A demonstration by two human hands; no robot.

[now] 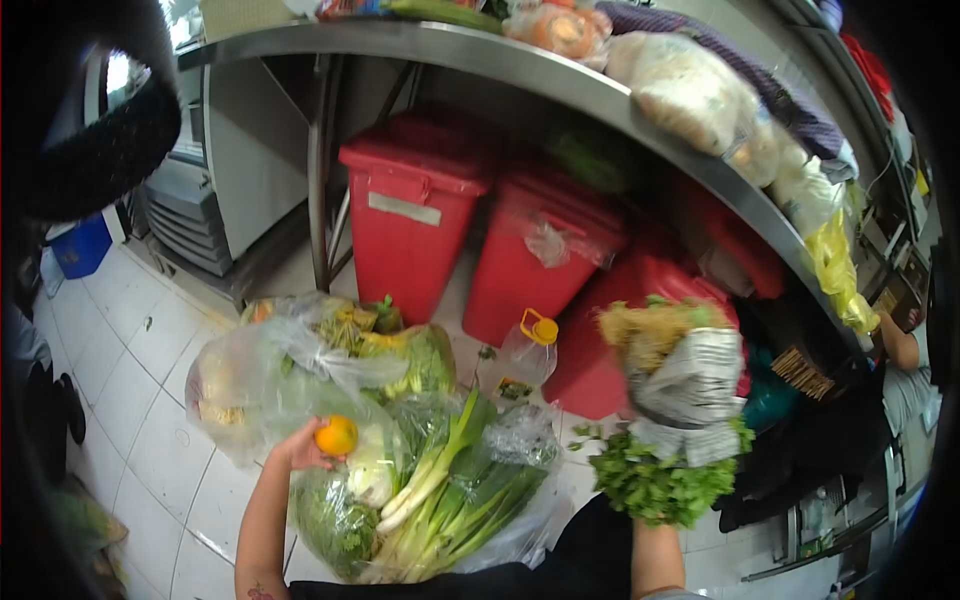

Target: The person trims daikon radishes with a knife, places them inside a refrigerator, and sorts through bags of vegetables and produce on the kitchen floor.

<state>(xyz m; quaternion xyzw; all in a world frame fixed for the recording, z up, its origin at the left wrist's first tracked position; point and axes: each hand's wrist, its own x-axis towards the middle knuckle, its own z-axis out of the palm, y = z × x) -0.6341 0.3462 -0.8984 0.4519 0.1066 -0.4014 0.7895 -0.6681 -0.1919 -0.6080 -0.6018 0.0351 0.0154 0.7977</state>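
Note:
My left hand (302, 447) is closed around an orange (337, 436), above the clear plastic bags on the floor. My right hand is hidden behind a bunch of leafy herbs (662, 475) with roots, wrapped in newspaper (690, 385); my forearm (657, 560) runs up to it and the bunch is held off the floor. Below and between my arms lie leeks (430, 470) in an opened plastic bag. Beside them are a pale cauliflower-like vegetable (371, 480) and bagged greens (345, 525). A knotted clear bag (245, 385) lies just beyond my left hand.
Red lidded bins (405, 240) stand under a steel table (450, 42) loaded with bagged produce (690, 95). A plastic bottle with a yellow cap (530, 350) stands by the bins. Another person's arm (900, 345) shows at the right, dark clothing at the far left.

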